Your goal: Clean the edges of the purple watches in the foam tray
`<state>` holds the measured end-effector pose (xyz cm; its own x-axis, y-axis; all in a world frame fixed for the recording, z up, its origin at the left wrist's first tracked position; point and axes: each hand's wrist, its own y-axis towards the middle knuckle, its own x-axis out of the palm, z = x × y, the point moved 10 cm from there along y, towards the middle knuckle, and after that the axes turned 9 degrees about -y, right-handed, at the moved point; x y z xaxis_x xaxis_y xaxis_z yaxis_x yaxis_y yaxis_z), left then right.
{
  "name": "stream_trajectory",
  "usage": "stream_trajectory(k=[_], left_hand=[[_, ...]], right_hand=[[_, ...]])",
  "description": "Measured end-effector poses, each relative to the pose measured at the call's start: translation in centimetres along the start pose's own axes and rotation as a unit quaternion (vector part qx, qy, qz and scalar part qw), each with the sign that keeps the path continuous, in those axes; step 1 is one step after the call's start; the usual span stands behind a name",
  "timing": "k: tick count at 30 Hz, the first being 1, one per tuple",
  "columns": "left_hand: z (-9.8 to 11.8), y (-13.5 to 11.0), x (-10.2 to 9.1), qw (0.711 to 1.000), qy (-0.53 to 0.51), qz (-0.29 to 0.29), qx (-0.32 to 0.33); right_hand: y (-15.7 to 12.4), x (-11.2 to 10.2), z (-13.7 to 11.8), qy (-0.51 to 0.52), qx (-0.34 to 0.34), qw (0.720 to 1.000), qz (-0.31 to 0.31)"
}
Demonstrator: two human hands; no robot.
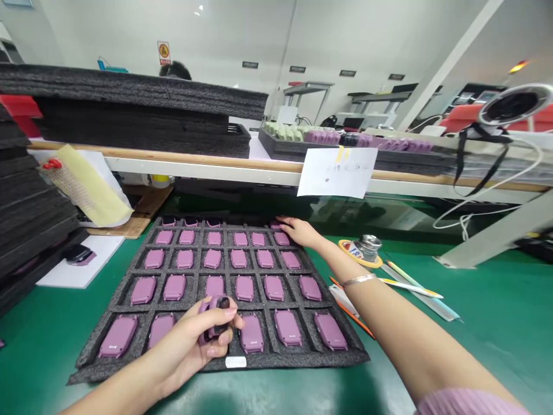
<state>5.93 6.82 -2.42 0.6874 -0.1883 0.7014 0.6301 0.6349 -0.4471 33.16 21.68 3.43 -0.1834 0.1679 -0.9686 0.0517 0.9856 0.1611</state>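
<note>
A black foam tray (pixel 190 300) lies before me on the green table, its compartments holding several purple watch cases (pixel 244 288). Above the tray's front part, my left hand (pixel 211 328) is closed around purple watch cases with black parts (pixel 222 314); my fingers hide how many there are. My right hand (pixel 300 232) reaches to the back right corner of the tray. Its fingertips and thumb are at a purple watch case (pixel 275 225) there, seemingly gripping it. In the back row at left, a few watch cases (pixel 190 222) show dark faces.
Stacked black foam trays (pixel 30 202) stand at left, beside a dark watch (pixel 80 255) on white paper. Right of the tray are a metal-topped container (pixel 368 246), pens (pixel 410 287) and a ruler. A shelf edge (pixel 207 164) crosses behind, with a paper note (pixel 337 173) hanging from it.
</note>
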Motion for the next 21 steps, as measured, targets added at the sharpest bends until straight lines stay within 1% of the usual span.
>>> stream_trajectory(k=[3,5,7,9,11,13,15,17,18,19,21], left_hand=[[-0.2,-0.1,0.2,1.000,0.028,-0.009,-0.002],[-0.1,-0.1,0.3,0.999,0.041,-0.007,0.000],[-0.1,-0.1,0.4,0.999,0.053,-0.002,0.002],[-0.1,-0.1,0.5,0.998,0.070,0.003,-0.002],[-0.2,-0.2,0.6,0.996,0.088,0.006,-0.004],[-0.2,-0.4,0.7,0.995,0.096,0.010,0.002],[-0.1,-0.5,0.6,0.995,0.098,0.018,0.014],[-0.1,-0.5,0.2,0.995,0.096,0.029,0.017],[-0.1,-0.5,0.0,0.995,0.093,0.033,0.017],[0.0,-0.5,-0.1,0.995,0.089,0.035,0.017],[0.1,-0.4,-0.4,0.997,0.070,0.036,0.022]], right_hand=[[-2.3,-1.2,-0.6,-0.003,-0.014,1.000,-0.011],[-4.4,-2.2,-0.7,-0.013,-0.020,0.999,-0.039],[-7.0,-3.1,0.0,-0.037,-0.007,0.997,-0.074],[-10.0,-3.4,1.2,-0.065,0.020,0.992,-0.110],[-13.3,-2.9,2.3,-0.082,0.042,0.984,-0.150],[-16.0,-1.6,3.3,-0.083,0.058,0.977,-0.187],[-17.6,-0.5,4.4,-0.085,0.074,0.973,-0.203],[-17.6,-0.6,5.3,-0.098,0.089,0.973,-0.190],[-17.1,-1.2,5.5,-0.108,0.094,0.975,-0.171],[-16.6,-2.2,5.6,-0.120,0.096,0.977,-0.145],[-16.2,-5.0,5.6,-0.146,0.099,0.981,-0.086]])
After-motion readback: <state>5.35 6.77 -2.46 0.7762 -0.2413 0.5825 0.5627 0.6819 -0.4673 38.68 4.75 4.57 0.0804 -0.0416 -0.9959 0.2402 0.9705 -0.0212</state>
